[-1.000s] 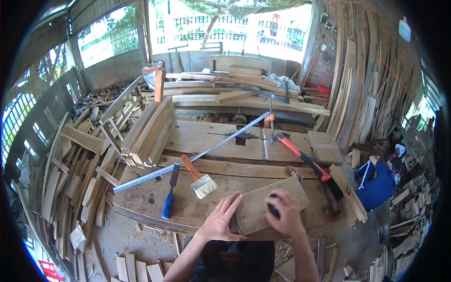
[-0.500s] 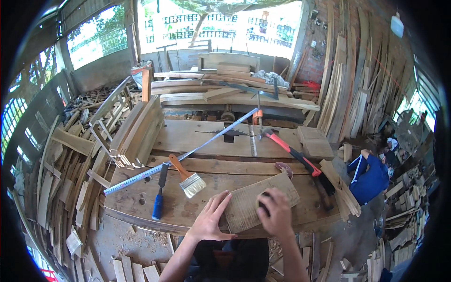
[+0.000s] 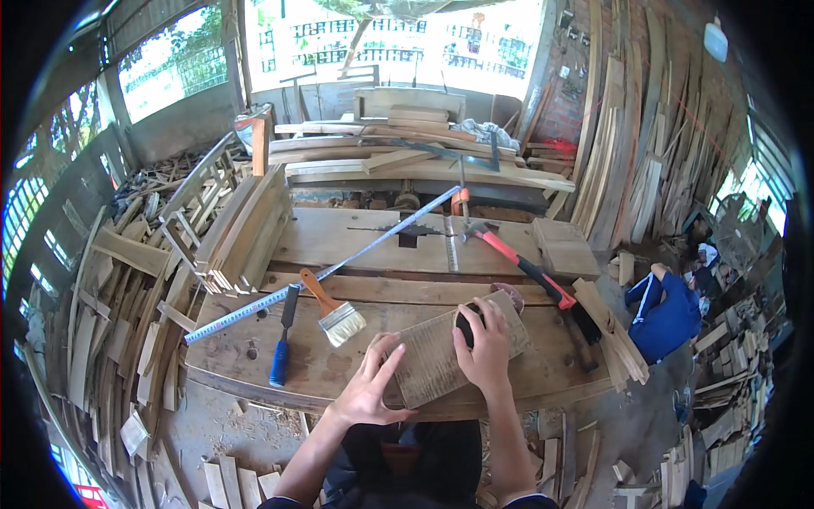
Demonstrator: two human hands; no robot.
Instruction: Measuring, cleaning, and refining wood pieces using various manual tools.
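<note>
A rectangular wooden board (image 3: 428, 360) with a ribbed, rough-looking face lies slanted at the bench's near edge. My left hand (image 3: 370, 386) spans its left end, fingers at the far corner and thumb at the near one. In my right hand (image 3: 485, 343) is a dark rounded block (image 3: 466, 326), pressed against the board's top face toward its right end; the fingers partly cover it. Left of the board rest a wide paintbrush (image 3: 339, 318) with an orange-brown handle and a blue-handled chisel (image 3: 283, 343). Just past the board's far corner shows a reddish-brown disc (image 3: 512, 293).
A measuring tape (image 3: 326, 273) stretches diagonally over the workbench (image 3: 229, 360). A red-and-black hammer (image 3: 534, 276) lies right, beside another dark tool handle (image 3: 581, 343). Stacked boards (image 3: 246, 233) stand at the left. A person in blue (image 3: 670, 314) crouches on the right; timber surrounds the bench.
My right hand has slid the dark block along the board, away from me and slightly left. My left hand stays at the board's left end. The whole view has shifted a little.
</note>
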